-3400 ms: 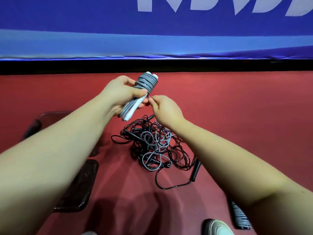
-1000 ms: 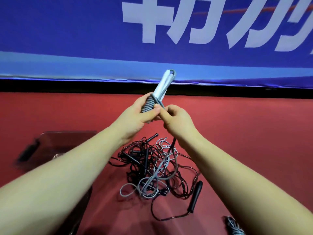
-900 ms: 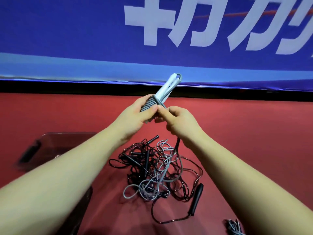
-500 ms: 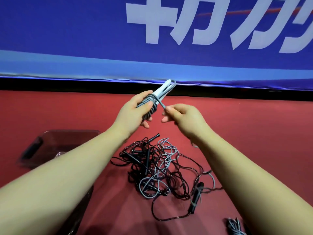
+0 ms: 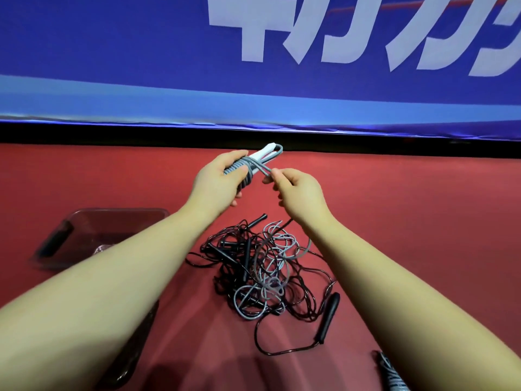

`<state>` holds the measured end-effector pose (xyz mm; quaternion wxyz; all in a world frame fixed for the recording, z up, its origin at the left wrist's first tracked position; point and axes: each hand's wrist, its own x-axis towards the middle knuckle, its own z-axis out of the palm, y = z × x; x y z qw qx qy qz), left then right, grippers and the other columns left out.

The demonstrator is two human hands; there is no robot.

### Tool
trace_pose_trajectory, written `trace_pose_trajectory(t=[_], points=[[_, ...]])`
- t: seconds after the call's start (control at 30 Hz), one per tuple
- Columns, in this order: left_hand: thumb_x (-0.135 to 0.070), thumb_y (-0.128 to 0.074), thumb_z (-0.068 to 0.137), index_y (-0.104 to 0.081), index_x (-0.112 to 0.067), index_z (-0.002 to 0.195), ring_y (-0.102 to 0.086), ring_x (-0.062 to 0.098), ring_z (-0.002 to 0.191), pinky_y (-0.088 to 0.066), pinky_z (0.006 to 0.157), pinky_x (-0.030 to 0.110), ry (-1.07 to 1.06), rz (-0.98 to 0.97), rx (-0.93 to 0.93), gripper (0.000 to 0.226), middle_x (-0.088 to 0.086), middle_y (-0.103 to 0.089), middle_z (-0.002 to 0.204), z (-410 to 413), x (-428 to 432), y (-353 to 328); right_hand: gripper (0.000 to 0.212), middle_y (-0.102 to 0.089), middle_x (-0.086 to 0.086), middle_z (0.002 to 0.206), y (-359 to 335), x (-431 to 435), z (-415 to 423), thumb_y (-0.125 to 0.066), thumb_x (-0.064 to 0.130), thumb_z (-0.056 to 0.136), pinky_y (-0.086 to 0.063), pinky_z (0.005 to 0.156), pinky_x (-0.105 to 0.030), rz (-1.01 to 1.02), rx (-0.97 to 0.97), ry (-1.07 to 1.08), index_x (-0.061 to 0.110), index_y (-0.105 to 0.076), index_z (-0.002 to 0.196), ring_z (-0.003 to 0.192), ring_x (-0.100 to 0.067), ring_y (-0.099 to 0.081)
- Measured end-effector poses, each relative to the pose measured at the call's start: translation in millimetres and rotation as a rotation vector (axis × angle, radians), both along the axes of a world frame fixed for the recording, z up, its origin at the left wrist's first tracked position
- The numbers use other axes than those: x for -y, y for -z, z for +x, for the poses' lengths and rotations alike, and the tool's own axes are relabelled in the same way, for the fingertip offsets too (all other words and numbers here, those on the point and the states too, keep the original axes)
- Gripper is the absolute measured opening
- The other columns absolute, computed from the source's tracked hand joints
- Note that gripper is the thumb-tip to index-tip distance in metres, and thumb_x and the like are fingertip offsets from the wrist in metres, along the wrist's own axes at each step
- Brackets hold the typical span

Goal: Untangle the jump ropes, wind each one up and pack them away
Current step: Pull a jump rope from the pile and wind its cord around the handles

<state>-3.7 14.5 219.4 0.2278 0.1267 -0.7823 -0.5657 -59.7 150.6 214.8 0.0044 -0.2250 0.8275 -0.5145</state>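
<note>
Red flooring [image 5: 423, 207] runs back to a blue banner [image 5: 141, 52] with white lettering. At centre view, clear of the floor, the left hand [image 5: 218, 180] is closed round a grey jump rope [image 5: 239, 167] coiled about its paired white handles [image 5: 265, 153]. The right hand [image 5: 298, 190] pinches a free loop [image 5: 263, 172] of the same cord just beside the coils. The two hands are near each other but not touching. Below them lies a tangle [image 5: 262, 269] of black and grey ropes, with one black handle [image 5: 328, 317] trailing out to the right. A clear bin [image 5: 93, 232] sits to the left, and a wound rope [image 5: 393, 376] shows partly at the lower right edge.

Assessment: the cord appears light, limp and smooth-skinned, and probably springy enough to unwind if released. The handles are the only rigid part and the soundest place to hold, with the coils kept under the thumb. The loose end wants a fingertip pinch close to the bundle. Cords in the tangle would likely snag if dragged, so each is better lifted by a handle and fed through.
</note>
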Motion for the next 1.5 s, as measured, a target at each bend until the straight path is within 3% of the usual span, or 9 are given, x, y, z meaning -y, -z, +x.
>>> trace_pose_trajectory(t=[0.1,0.27,0.4,0.63,0.8,1.03,1.13,1.3,1.5], points=[[-0.010,-0.048,0.096,-0.055,-0.019,0.127,-0.056,0.021,0.060,-0.043,0.039,0.019,0.008,0.186,0.009,0.033,0.005,-0.063,0.091,-0.2,-4.3,-0.8,0.026,-0.048,0.004,0.069,6.9,5.9,2.1,-0.041,0.018,0.100,-0.034,0.049,-0.020,-0.210,0.309,-0.097,0.008,-0.065,0.099,0.051,-0.009,-0.038],[-0.012,-0.046,0.097,-0.059,-0.020,0.116,-0.058,0.021,0.054,-0.042,0.043,0.019,0.083,0.582,-0.018,0.024,0.009,-0.066,0.083,5.9,-10.0,-8.8,0.019,-0.054,0.013,0.071,17.0,-1.9,7.9,-0.046,0.016,0.097,-0.038,0.064,-0.014,-0.172,-0.029,-0.111,0.027,-0.061,0.102,0.060,0.004,-0.047],[-0.013,-0.044,0.098,-0.060,-0.021,0.111,-0.058,0.022,0.054,-0.044,0.044,0.021,0.158,0.680,-0.038,0.022,0.010,-0.066,0.082,9.6,-13.5,-11.9,0.023,-0.058,0.016,0.091,14.8,-5.5,7.6,-0.048,0.015,0.096,-0.040,0.081,-0.018,-0.200,-0.094,-0.065,0.018,-0.065,0.110,0.077,0.009,-0.050],[-0.024,-0.060,0.090,-0.062,-0.024,0.101,-0.054,0.019,0.052,-0.038,0.039,0.016,0.090,0.706,-0.019,0.010,0.008,-0.064,0.078,14.9,-25.4,-15.7,0.019,-0.060,0.015,0.083,11.3,-13.9,12.4,-0.048,0.014,0.096,-0.038,0.073,-0.014,-0.216,-0.150,-0.120,0.024,-0.064,0.099,0.069,0.011,-0.050],[-0.022,-0.056,0.090,-0.064,-0.024,0.098,-0.055,0.019,0.050,-0.034,0.036,0.013,0.203,0.770,-0.007,0.012,0.005,-0.065,0.070,19.4,-24.9,-22.7,0.024,-0.053,0.011,0.060,11.6,-30.5,4.6,-0.045,0.015,0.098,-0.026,0.052,-0.024,-0.320,0.159,-0.341,0.022,-0.067,0.090,0.051,-0.009,-0.033],[-0.016,-0.059,0.073,-0.063,-0.014,0.102,-0.055,0.023,0.048,-0.029,0.032,0.013,0.554,0.516,0.108,0.030,0.012,-0.063,0.075,25.9,-16.9,-15.6,0.021,-0.050,0.013,0.059,-9.6,-68.3,-8.5,-0.050,0.015,0.096,-0.035,0.057,-0.008,0.273,-0.128,-0.513,0.024,-0.063,0.082,0.054,0.003,-0.047],[-0.019,-0.072,0.061,-0.061,-0.013,0.100,-0.055,0.020,0.048,-0.034,0.035,0.016,0.653,0.274,0.209,0.041,0.008,-0.063,0.073,28.0,-10.9,-13.9,0.025,-0.049,0.018,0.063,-15.4,-72.3,-10.6,-0.055,0.003,0.090,-0.035,0.059,-0.018,0.493,-0.213,-0.558,0.025,-0.057,0.078,0.058,-0.002,-0.045],[-0.047,-0.077,0.057,-0.059,-0.029,0.109,-0.052,0.001,0.065,-0.041,0.064,0.021,0.682,-0.484,0.466,0.058,-0.012,-0.059,0.081,28.7,-24.0,-5.0,0.028,-0.058,0.007,0.073,-25.6,-63.6,-3.7,-0.059,0.045,0.087,-0.037,0.063,-0.028,0.952,-0.299,-0.570,0.019,-0.068,0.092,0.071,-0.013,-0.050],[-0.038,-0.068,0.081,-0.063,-0.027,0.120,-0.057,0.021,0.103,-0.046,0.091,0.035,0.523,-0.891,0.559,0.040,-0.001,-0.061,0.104,27.7,-37.7,13.5,0.035,-0.064,-0.014,0.095,-26.3,-51.9,12.0,-0.040,0.030,0.098,-0.040,0.071,-0.031,1.058,-0.274,-0.444,0.009,-0.067,0.105,0.084,-0.028,-0.052]])
